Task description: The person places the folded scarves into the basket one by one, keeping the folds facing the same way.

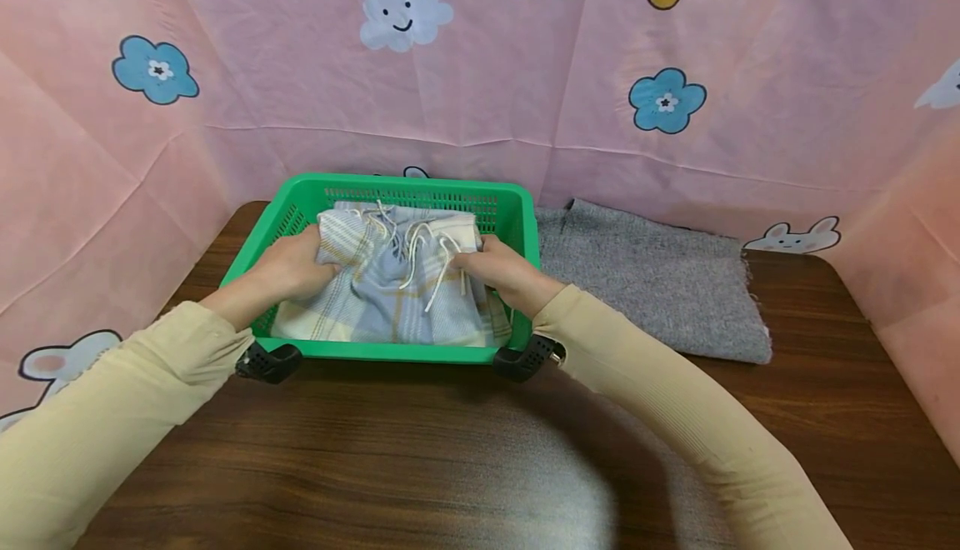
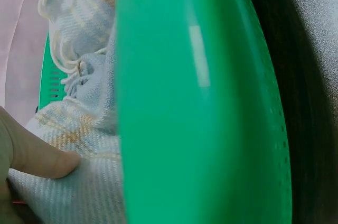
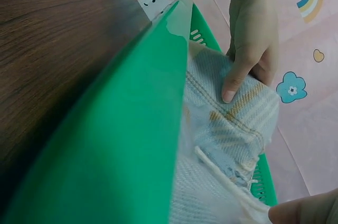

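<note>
A plaid scarf [image 1: 390,283] in pale blue, cream and tan, with white fringe strands on top, lies folded inside a green plastic basket [image 1: 390,353]. My left hand [image 1: 296,265] grips the scarf's left side, its thumb pressed on the cloth, as the left wrist view also shows with the scarf [image 2: 68,145]. At the opposite side my right hand [image 1: 504,271] pinches the scarf near the fringe, thumb on top and fingers behind. Both hands are within the basket's rim. In the right wrist view, the basket's wall [image 3: 121,139] hides the scarf's lower part.
A grey woven cloth [image 1: 652,279] with a frayed edge lies flat on the dark wooden table [image 1: 390,450], right of the basket. Behind stands a pink printed fabric backdrop [image 1: 487,75], which also runs along both sides.
</note>
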The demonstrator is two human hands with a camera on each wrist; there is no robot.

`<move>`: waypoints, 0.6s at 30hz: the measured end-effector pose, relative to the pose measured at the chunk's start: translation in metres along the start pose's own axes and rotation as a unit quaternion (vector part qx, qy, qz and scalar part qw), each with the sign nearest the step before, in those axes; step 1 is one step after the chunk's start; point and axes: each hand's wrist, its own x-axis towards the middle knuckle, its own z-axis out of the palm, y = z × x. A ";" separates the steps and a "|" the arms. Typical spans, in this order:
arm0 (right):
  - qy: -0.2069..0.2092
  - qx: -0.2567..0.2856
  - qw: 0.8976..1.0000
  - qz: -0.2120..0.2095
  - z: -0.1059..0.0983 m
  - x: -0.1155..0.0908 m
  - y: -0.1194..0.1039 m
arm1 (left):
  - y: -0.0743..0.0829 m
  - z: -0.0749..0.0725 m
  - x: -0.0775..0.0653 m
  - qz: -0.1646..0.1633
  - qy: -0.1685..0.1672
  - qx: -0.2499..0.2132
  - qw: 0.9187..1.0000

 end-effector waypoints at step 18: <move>0.004 -0.014 1.000 -0.004 -0.001 -0.003 0.001 | 0.000 -0.005 0.000 -0.015 -0.043 0.009 0.999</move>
